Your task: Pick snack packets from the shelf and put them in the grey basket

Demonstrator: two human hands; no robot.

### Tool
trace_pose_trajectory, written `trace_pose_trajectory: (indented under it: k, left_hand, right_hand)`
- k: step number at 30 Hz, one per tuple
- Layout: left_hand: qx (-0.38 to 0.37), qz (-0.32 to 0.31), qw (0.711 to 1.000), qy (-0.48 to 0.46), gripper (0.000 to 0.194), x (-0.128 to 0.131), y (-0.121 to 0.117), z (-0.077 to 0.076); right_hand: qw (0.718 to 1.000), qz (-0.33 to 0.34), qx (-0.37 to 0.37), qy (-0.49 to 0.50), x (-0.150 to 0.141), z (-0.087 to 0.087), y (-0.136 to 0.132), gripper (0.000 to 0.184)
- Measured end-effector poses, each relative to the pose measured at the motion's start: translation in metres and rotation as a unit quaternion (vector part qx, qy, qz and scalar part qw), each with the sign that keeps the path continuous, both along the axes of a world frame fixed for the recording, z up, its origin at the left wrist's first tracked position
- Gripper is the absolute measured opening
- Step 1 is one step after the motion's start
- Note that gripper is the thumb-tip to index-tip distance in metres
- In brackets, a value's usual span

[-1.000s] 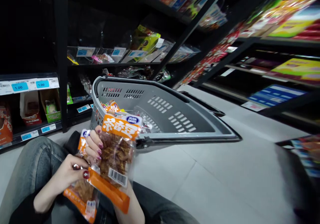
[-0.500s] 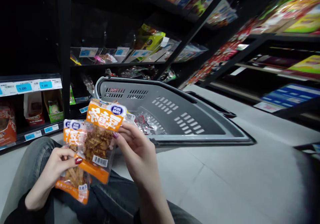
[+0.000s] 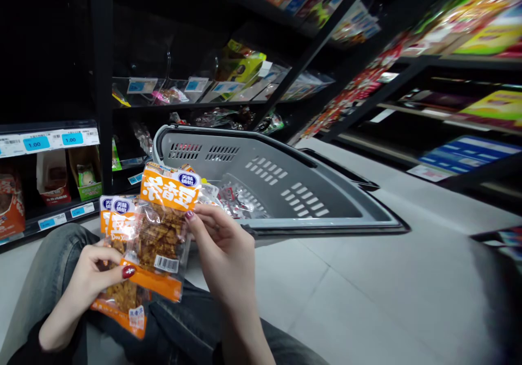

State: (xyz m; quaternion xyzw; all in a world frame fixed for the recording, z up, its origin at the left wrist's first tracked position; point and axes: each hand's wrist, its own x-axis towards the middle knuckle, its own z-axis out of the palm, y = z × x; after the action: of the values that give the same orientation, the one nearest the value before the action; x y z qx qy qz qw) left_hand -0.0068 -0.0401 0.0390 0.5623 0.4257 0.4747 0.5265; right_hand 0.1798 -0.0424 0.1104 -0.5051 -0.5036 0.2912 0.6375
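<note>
Above my lap, my left hand (image 3: pixel 95 278) is closed on orange-and-clear snack packets (image 3: pixel 122 294), its thumb with red nail pressed on the front. Another snack packet (image 3: pixel 161 234), with brown pieces inside and a barcode, overlaps them on the right. Its right edge is pinched between thumb and fingers of my right hand (image 3: pixel 224 245); the left thumb lies by its lower left corner. Just beyond the hands, a grey shopping basket (image 3: pixel 269 174) with slotted sides holds several small clear packets (image 3: pixel 240 199). The fingers behind the packets are partly hidden.
Black shelves (image 3: pixel 101 82) with blue price tags (image 3: pixel 72 138) stand ahead and to the left, bearing small snack boxes (image 3: pixel 53 180). More shelves with bright packages (image 3: pixel 495 106) run along the right. Pale floor tiles (image 3: pixel 346 283) lie beside the basket.
Both hands keep their hold, and the packets have tilted slightly, so more of the rear packet's lettering shows. The whole view has shifted a little.
</note>
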Motion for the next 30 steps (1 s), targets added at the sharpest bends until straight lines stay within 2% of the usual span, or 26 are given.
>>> trace_pose_trajectory:
  k: [6,22,26,30]
  left_hand:
    - [0.003,0.008,0.999,0.031,0.016,-0.0003,0.0035,-0.0044]
    - [0.008,0.003,1.000,0.030,0.018,-0.0012,0.0048,-0.0067]
    - [-0.001,-0.009,1.000,0.017,0.019,-0.0018,0.0048,-0.0075]
    - [-0.042,0.029,0.998,-0.022,0.018,-0.0018,0.0080,-0.0076]
  right_hand:
    - [0.999,0.033,0.012,0.030,-0.0004,0.0030,-0.0025,0.001]
    - [0.999,0.029,0.002,0.035,-0.0011,0.0009,0.0001,0.003]
    - [1.000,0.007,0.013,0.018,-0.0034,0.0003,0.0006,0.001]
    - [0.996,-0.068,0.052,-0.017,-0.0002,0.0039,-0.0051,0.003]
